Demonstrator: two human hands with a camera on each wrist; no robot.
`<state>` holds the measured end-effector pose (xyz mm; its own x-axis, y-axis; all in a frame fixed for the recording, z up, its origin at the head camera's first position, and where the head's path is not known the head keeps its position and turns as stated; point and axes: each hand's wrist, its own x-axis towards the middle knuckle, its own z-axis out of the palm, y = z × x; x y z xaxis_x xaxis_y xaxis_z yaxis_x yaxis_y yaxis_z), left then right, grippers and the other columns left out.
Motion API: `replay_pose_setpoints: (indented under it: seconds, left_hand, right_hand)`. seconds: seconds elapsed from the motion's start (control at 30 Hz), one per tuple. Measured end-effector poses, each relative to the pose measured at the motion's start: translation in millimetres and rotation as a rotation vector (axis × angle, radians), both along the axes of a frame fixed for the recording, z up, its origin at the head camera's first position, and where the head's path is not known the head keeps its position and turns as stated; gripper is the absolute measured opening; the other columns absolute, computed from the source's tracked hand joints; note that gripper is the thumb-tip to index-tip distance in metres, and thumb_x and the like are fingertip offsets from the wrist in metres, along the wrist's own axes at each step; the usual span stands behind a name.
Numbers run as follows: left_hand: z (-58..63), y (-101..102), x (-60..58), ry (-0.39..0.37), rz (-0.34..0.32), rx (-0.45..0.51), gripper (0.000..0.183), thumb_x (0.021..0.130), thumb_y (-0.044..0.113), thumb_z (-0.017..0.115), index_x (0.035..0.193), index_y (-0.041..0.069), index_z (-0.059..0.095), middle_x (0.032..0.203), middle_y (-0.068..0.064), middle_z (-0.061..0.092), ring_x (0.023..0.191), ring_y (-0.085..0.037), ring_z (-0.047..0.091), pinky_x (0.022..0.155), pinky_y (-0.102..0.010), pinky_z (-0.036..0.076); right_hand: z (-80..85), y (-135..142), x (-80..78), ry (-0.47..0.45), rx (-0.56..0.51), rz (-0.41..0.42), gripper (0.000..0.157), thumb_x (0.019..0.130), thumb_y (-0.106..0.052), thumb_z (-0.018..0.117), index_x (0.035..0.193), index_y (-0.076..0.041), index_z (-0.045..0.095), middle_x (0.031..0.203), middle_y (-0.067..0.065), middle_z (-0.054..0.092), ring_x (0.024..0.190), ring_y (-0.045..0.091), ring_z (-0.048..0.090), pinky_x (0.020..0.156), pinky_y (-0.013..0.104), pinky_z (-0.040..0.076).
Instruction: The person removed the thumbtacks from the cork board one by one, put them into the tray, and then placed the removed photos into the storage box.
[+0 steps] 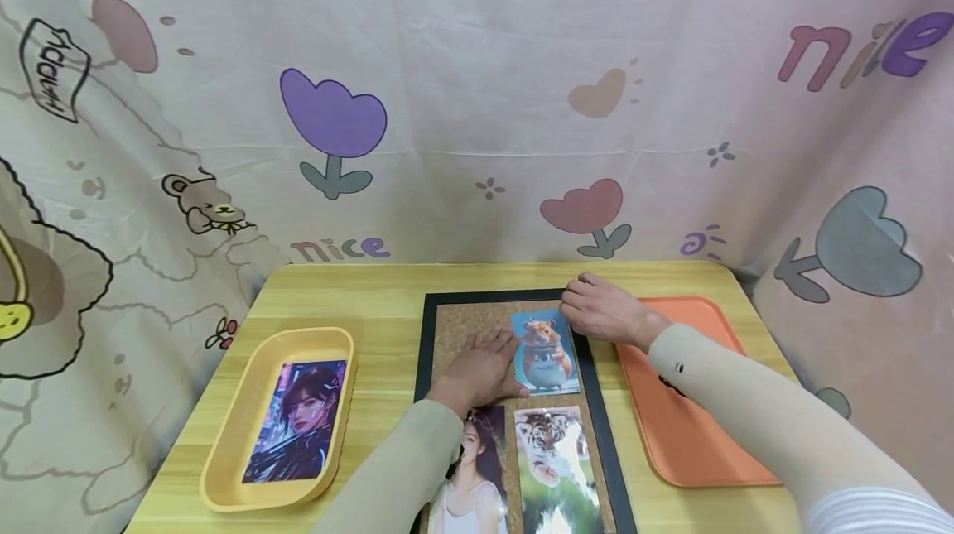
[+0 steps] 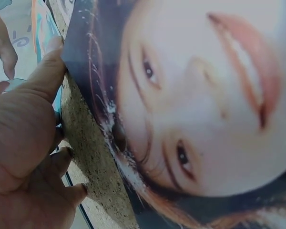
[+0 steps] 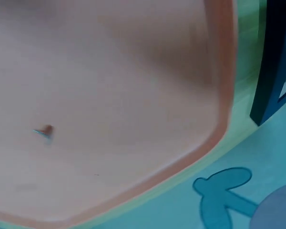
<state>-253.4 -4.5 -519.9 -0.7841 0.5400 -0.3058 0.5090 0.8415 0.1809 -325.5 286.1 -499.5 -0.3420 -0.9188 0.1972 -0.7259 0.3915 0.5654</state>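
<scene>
On a black-framed corkboard (image 1: pixel 462 323) lies a hamster picture card (image 1: pixel 547 352), toward the upper right. My left hand (image 1: pixel 480 368) rests on it with fingers spread, palm down over the cork and fingertips at the card's left edge. At the card's top right corner is my right hand (image 1: pixel 604 310), fingers bent by the frame; cannot tell whether they pinch something there. Below are a portrait photo (image 1: pixel 477 493), which fills much of the left wrist view, and a tiger picture (image 1: pixel 559 468). The right hand is outside the right wrist view.
Left of the board, a yellow tray (image 1: pixel 253 401) holds a picture of a purple-toned figure (image 1: pixel 301 426). An orange tray (image 1: pixel 701 435) stands to the right under my right forearm, with a small push pin (image 3: pixel 47 130) inside. A patterned curtain (image 1: pixel 462 103) hangs behind the wooden table (image 1: pixel 373 290).
</scene>
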Motion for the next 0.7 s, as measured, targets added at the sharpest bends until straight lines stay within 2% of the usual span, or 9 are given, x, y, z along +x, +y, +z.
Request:
replay_pose_setpoints:
  seconds: [0.07, 0.17, 0.23, 0.33, 0.47, 0.53, 0.7]
  left_hand:
    - [-0.1, -1, 0.5, -0.001, 0.000, 0.005, 0.093, 0.098, 0.071, 0.054, 0.170, 0.020, 0.024, 0.177, 0.000, 0.018, 0.165, -0.022, 0.011, 0.133, -0.055, 0.013]
    - [-0.2, -1, 1.2, 0.001, 0.001, 0.010, 0.093, 0.098, 0.071, 0.054, 0.170, 0.021, 0.023, 0.177, 0.000, 0.017, 0.165, -0.022, 0.011, 0.133, -0.055, 0.013]
    - [0.0, -2, 1.4, 0.004, 0.003, 0.017, 0.093, 0.098, 0.070, 0.055, 0.170, 0.020, 0.024, 0.177, -0.001, 0.018, 0.165, -0.022, 0.011, 0.133, -0.055, 0.013]
    - [0.5, -2, 1.6, 0.010, 0.008, 0.025, 0.093, 0.098, 0.070, 0.056, 0.169, 0.020, 0.025, 0.177, -0.001, 0.020, 0.165, -0.022, 0.012, 0.133, -0.055, 0.013]
    - [1.6, -1, 2.0, 0.011, 0.015, 0.031, 0.093, 0.097, 0.070, 0.057, 0.169, 0.019, 0.026, 0.177, -0.002, 0.021, 0.165, -0.023, 0.013, 0.133, -0.056, 0.013]
    - [2.2, -1, 2.2, 0.009, 0.018, 0.036, 0.094, 0.097, 0.070, 0.058, 0.169, 0.019, 0.027, 0.177, -0.002, 0.022, 0.165, -0.023, 0.014, 0.133, -0.056, 0.013]
    - [1.0, 0, 1.7, 0.009, 0.025, 0.047, 0.094, 0.096, 0.069, 0.060, 0.169, 0.019, 0.027, 0.177, -0.002, 0.022, 0.165, -0.023, 0.014, 0.133, -0.056, 0.013]
  right_hand:
    - [2.1, 8, 3.0, -0.030, -0.063, -0.023, 0.018, 0.104, -0.025, 0.055, 0.100, -0.009, 0.062, 0.101, 0.006, 0.066, 0.097, 0.029, 0.056, 0.091, 0.045, 0.049]
    - [5.1, 21, 7.0, -0.068, -0.169, -0.073, 0.033, 0.110, -0.024, 0.034, 0.097, -0.009, 0.060, 0.099, 0.006, 0.065, 0.098, 0.030, 0.057, 0.090, 0.046, 0.048]
    - [6.6, 31, 9.9, -0.090, -0.225, -0.117, 0.040, 0.112, -0.025, 0.025, 0.095, -0.009, 0.059, 0.098, 0.006, 0.064, 0.098, 0.030, 0.056, 0.089, 0.047, 0.047]
    - [7.0, 50, 15.4, -0.134, -0.273, -0.185, 0.030, 0.110, -0.023, 0.038, 0.095, -0.010, 0.060, 0.098, 0.006, 0.063, 0.099, 0.031, 0.056, 0.089, 0.048, 0.047]
    - [3.0, 77, 25.8, -0.215, -0.307, -0.297, 0.008, 0.098, -0.017, 0.062, 0.094, -0.010, 0.061, 0.098, 0.006, 0.062, 0.098, 0.031, 0.054, 0.089, 0.049, 0.045]
    - [-0.4, 91, 32.1, -0.245, -0.320, -0.360, 0.007, 0.094, -0.015, 0.066, 0.092, -0.010, 0.061, 0.096, 0.006, 0.061, 0.097, 0.030, 0.053, 0.088, 0.049, 0.044]
    - [-10.4, 117, 48.3, -0.283, -0.314, -0.497, 0.012, 0.093, -0.013, 0.071, 0.088, -0.010, 0.060, 0.092, 0.007, 0.062, 0.091, 0.031, 0.054, 0.083, 0.050, 0.044]
